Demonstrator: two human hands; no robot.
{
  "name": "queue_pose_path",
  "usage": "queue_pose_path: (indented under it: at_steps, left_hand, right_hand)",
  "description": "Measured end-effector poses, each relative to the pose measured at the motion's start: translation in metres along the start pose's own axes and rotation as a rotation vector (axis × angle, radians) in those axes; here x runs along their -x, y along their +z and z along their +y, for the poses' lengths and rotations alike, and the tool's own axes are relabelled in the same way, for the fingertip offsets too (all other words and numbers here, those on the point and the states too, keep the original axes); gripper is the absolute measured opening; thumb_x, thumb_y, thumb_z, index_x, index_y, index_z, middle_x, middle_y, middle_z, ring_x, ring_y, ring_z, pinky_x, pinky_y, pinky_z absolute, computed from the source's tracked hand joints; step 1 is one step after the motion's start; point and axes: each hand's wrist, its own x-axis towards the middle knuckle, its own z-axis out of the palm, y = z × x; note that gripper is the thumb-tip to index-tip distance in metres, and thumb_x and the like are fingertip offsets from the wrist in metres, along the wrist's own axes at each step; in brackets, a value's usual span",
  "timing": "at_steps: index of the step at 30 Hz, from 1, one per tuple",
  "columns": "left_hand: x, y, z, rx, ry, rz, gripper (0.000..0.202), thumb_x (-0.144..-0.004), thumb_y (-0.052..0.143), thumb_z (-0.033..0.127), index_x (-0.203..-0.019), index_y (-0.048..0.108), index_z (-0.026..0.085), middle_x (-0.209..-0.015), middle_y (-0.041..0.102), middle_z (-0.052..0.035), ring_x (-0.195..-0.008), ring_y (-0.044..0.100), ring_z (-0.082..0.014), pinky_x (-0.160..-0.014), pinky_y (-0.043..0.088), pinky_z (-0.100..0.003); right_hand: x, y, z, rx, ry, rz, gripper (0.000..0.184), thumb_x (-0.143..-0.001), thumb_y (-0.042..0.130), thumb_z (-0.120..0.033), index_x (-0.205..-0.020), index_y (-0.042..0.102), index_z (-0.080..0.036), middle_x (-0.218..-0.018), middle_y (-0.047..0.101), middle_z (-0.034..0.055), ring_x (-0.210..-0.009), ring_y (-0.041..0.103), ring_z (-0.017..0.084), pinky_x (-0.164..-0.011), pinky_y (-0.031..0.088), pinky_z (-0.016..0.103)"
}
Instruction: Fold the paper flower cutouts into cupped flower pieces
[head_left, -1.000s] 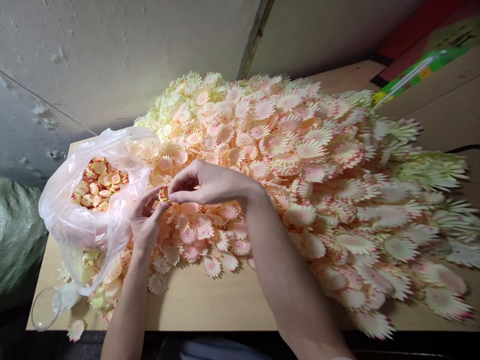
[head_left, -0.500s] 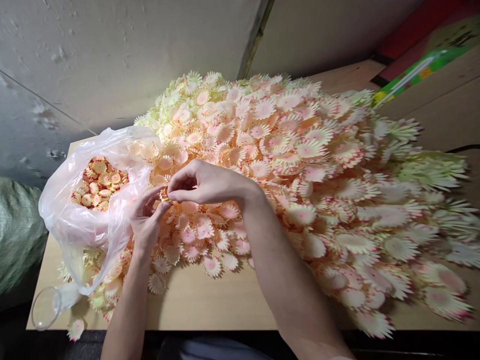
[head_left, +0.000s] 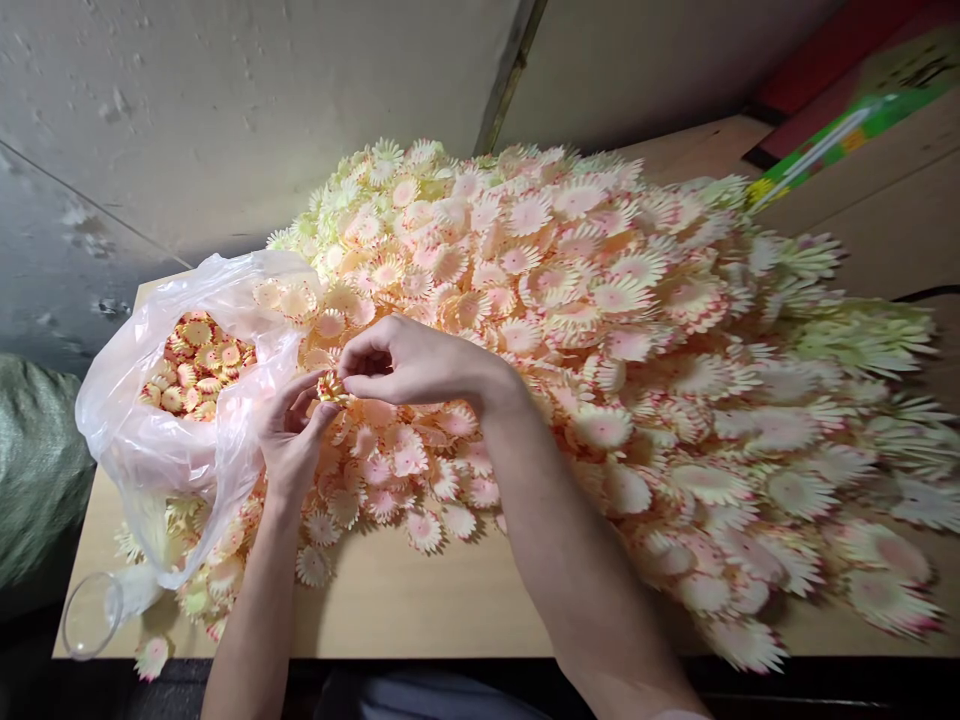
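A small yellow artificial flower piece with red-tipped petals (head_left: 330, 387) is pinched between the thumb and fingers of my left hand (head_left: 294, 425). From the right side, my right hand (head_left: 401, 365) closes its thumb and index finger at the edge of the same piece; its fingertips partly hide that edge. Under and behind both hands spreads a large heap of pale pink and cream petal discs (head_left: 525, 290). Left of my left hand, a white plastic bag (head_left: 150, 440) stands open, with many small yellow-red flower pieces (head_left: 202, 360) inside.
A clear plastic cup (head_left: 94, 615) lies on its side at the near left corner of the wooden table (head_left: 420, 610). One loose petal disc (head_left: 152, 657) rests at the front edge. A green sack (head_left: 37, 480) stands at far left, and a grey wall (head_left: 225, 120) rises behind.
My right hand has shifted slightly up, and more of the small flower piece shows between the fingertips. My left hand stays nearly in place.
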Motion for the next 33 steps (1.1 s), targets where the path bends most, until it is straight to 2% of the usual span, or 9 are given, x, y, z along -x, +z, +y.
queue_pose_path:
  at_steps: [4, 7, 14, 19, 22, 26, 30, 33]
  left_hand:
    - [0.001, 0.003, 0.004, 0.009, -0.049, 0.009, 0.031, -0.075, 0.083, 0.033, -0.104, 0.075, 0.028, -0.094, 0.076, -0.0011, -0.084, 0.072, -0.0125, -0.070, 0.060, -0.019]
    - [0.002, 0.005, 0.005, 0.010, -0.074, 0.048, 0.033, -0.073, 0.084, 0.035, -0.103, 0.074, 0.026, -0.090, 0.077, -0.0011, -0.079, 0.073, -0.0123, -0.067, 0.060, -0.019]
    - [0.003, 0.007, 0.003, -0.003, -0.051, 0.121, 0.034, -0.067, 0.088, 0.032, -0.097, 0.076, 0.024, -0.089, 0.079, -0.0015, -0.075, 0.075, -0.0151, -0.066, 0.062, -0.024]
    - [0.002, 0.005, 0.002, -0.012, -0.031, 0.143, 0.034, -0.064, 0.090, 0.031, -0.095, 0.077, 0.024, -0.091, 0.079, -0.0020, -0.079, 0.075, -0.0164, -0.071, 0.063, -0.027]
    - [0.002, 0.005, 0.002, -0.027, -0.015, 0.119, 0.035, -0.064, 0.090, 0.031, -0.096, 0.078, 0.024, -0.095, 0.079, -0.0027, -0.084, 0.075, -0.0171, -0.074, 0.063, -0.026]
    - [0.002, 0.006, 0.007, -0.018, -0.002, 0.086, 0.035, -0.064, 0.090, 0.033, -0.096, 0.078, 0.025, -0.099, 0.079, -0.0034, -0.091, 0.075, -0.0191, -0.085, 0.063, -0.031]
    - [0.003, 0.006, 0.011, 0.063, -0.021, 0.050, 0.031, -0.072, 0.085, 0.034, -0.100, 0.076, 0.027, -0.101, 0.079, -0.0021, -0.093, 0.075, -0.0198, -0.085, 0.064, -0.039]
    - [0.002, 0.006, 0.010, 0.057, -0.007, 0.042, 0.031, -0.072, 0.085, 0.030, -0.100, 0.075, 0.028, -0.106, 0.078, -0.0020, -0.101, 0.073, -0.0220, -0.086, 0.064, -0.040]
  right_hand:
    - [0.001, -0.003, 0.001, 0.035, 0.007, 0.057, 0.009, -0.074, 0.059, -0.016, -0.068, 0.065, -0.012, -0.061, 0.054, -0.0017, -0.056, 0.045, 0.008, -0.054, 0.033, 0.025]
    - [0.003, -0.007, 0.003, 0.028, 0.022, 0.083, 0.008, -0.073, 0.060, -0.016, -0.067, 0.063, -0.013, -0.061, 0.055, -0.0015, -0.057, 0.046, 0.008, -0.054, 0.034, 0.024]
    - [0.001, -0.005, 0.006, -0.082, 0.001, 0.007, 0.007, -0.075, 0.062, -0.017, -0.072, 0.067, -0.013, -0.063, 0.057, -0.0011, -0.058, 0.047, 0.008, -0.054, 0.035, 0.024]
    - [0.001, -0.006, 0.009, -0.117, 0.014, -0.077, 0.025, -0.084, 0.067, -0.036, -0.081, 0.074, -0.011, -0.070, 0.063, 0.0019, -0.061, 0.049, 0.009, -0.055, 0.035, 0.025]
    - [-0.001, -0.005, 0.012, -0.123, 0.005, -0.095, 0.033, -0.083, 0.070, -0.044, -0.082, 0.074, -0.011, -0.069, 0.063, 0.0018, -0.061, 0.048, 0.009, -0.054, 0.033, 0.024]
    - [-0.004, -0.003, 0.017, -0.226, -0.024, -0.119, 0.035, -0.079, 0.075, -0.046, -0.076, 0.069, -0.011, -0.065, 0.059, -0.0006, -0.058, 0.048, 0.008, -0.053, 0.035, 0.023]
    - [-0.004, -0.005, 0.019, -0.295, -0.050, -0.068, 0.034, -0.080, 0.074, -0.045, -0.073, 0.068, -0.012, -0.066, 0.063, 0.0009, -0.062, 0.054, 0.010, -0.058, 0.040, 0.024]
    - [-0.002, -0.007, 0.018, -0.272, -0.055, -0.037, 0.031, -0.083, 0.072, -0.042, -0.076, 0.070, -0.012, -0.068, 0.066, 0.0022, -0.065, 0.056, 0.011, -0.060, 0.043, 0.024]
